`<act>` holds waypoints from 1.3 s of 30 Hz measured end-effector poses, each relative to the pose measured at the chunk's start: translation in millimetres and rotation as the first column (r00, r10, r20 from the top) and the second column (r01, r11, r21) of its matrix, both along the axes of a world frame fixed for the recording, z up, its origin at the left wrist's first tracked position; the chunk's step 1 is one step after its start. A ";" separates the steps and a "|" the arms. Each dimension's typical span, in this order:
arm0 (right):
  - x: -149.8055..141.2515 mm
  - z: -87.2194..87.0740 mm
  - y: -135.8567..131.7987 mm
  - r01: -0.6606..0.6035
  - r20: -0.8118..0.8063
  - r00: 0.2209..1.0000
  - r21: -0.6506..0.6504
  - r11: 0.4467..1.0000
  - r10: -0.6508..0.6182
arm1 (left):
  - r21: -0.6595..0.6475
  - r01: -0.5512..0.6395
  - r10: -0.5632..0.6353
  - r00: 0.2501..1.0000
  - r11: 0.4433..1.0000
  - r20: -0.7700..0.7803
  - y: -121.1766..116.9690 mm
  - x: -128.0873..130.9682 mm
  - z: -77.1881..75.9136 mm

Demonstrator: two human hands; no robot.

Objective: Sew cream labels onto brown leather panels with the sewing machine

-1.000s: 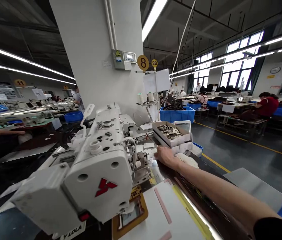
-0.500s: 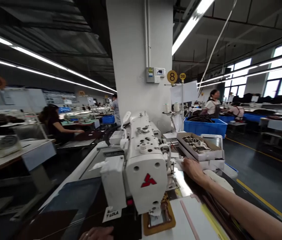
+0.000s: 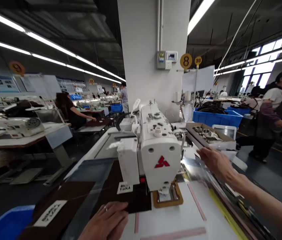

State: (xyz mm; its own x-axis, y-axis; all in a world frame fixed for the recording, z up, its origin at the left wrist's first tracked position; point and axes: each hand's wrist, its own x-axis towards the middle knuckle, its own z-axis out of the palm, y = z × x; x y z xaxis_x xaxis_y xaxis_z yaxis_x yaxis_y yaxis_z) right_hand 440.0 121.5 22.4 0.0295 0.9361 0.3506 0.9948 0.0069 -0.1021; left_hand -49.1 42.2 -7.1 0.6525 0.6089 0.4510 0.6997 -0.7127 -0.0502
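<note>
My left hand (image 3: 108, 220), with a ring on one finger, lies palm down on a dark brown fabric piece (image 3: 136, 200), its fingers flat near the front edge. A white label (image 3: 125, 187) with black lettering sits on that piece, beside the white sewing machine head (image 3: 159, 160). A brown frame clamp (image 3: 168, 201) is below the head, next to the fabric. My right hand (image 3: 216, 163) is to the right of the machine, by a shiny metal surface, its fingers bent together; what they hold, if anything, is hidden.
A cardboard box (image 3: 224, 145) of small pieces stands behind my right hand. A second labelled brown piece (image 3: 63, 203) lies left, above a blue bin (image 3: 8, 220). Thread cones (image 3: 187, 96) and a blue crate (image 3: 217, 118) are farther back. A person (image 3: 273, 110) stands at right.
The view has shifted, showing more of the near table. My left hand shows more fully on the fabric. My right hand's fingers have left the white scrap. The person at right appears much nearer.
</note>
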 end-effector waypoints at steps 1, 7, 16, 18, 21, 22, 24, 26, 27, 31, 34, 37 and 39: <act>-1.0 1.8 -21.8 -0.076 0.011 0.997 -0.015 0.997 0.076 | -0.005 0.049 -0.049 0.999 0.999 0.008 -3.5 5.1 3.1; -59.1 4.2 -115.4 -0.756 0.067 0.636 -0.145 0.638 0.769 | -0.075 0.185 -0.185 0.983 0.980 0.018 -19.4 46.7 18.3; -99.0 -20.1 -133.7 -0.753 0.025 0.657 -0.035 0.658 0.753 | -0.006 0.358 -0.357 0.931 0.934 -0.080 -35.5 88.3 17.1; -100.6 -27.7 -138.8 -0.749 -0.041 0.661 0.024 0.662 0.750 | -0.025 0.354 -0.355 0.929 0.935 -0.106 -34.6 91.8 15.1; -103.2 -39.9 -137.5 -0.730 -0.073 0.679 0.037 0.682 0.731 | -0.037 0.334 -0.336 0.929 0.942 -0.154 -29.6 97.5 16.1; -103.6 -43.2 -135.2 -0.726 -0.078 0.683 0.038 0.687 0.726 | -0.029 0.329 -0.329 0.932 0.944 -0.152 -27.2 99.1 16.5; -103.5 -47.3 -130.2 -0.720 -0.102 0.687 0.039 0.693 0.719 | -0.024 0.327 -0.327 0.937 0.945 -0.125 -22.1 101.1 16.5; -102.8 -48.3 -126.9 -0.719 -0.139 0.686 0.022 0.695 0.714 | -0.032 0.325 -0.327 0.940 0.945 -0.096 -17.1 101.4 15.1; -102.4 -47.8 -126.2 -0.718 -0.156 0.687 0.006 0.696 0.710 | -0.038 0.322 -0.324 0.941 0.946 -0.096 -14.9 101.1 14.2; -101.7 -42.0 -126.7 -0.691 -0.183 0.717 -0.065 0.720 0.672 | -0.024 0.304 -0.303 0.939 0.952 -0.161 -8.3 99.5 11.3; -101.4 -35.8 -125.7 -0.680 -0.192 0.730 -0.109 0.725 0.655 | 0.006 0.293 -0.286 0.936 0.956 -0.205 -5.7 99.2 9.7; -100.3 -31.5 -124.0 -0.688 -0.206 0.725 -0.155 0.709 0.658 | 0.000 0.292 -0.285 0.935 0.956 -0.212 -5.0 99.7 8.0; -99.7 -31.2 -125.1 -0.685 -0.201 0.728 -0.174 0.707 0.656 | 0.003 0.286 -0.280 0.941 0.958 -0.191 -5.7 100.3 7.5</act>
State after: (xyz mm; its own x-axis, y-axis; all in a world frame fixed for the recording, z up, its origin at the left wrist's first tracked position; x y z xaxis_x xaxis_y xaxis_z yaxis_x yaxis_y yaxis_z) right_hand 340.2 -3.5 -8.8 -0.6100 0.7742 0.1690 0.7165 0.6299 -0.2997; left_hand 51.3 36.5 0.3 0.8699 0.3749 0.3204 0.4456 -0.8758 -0.1852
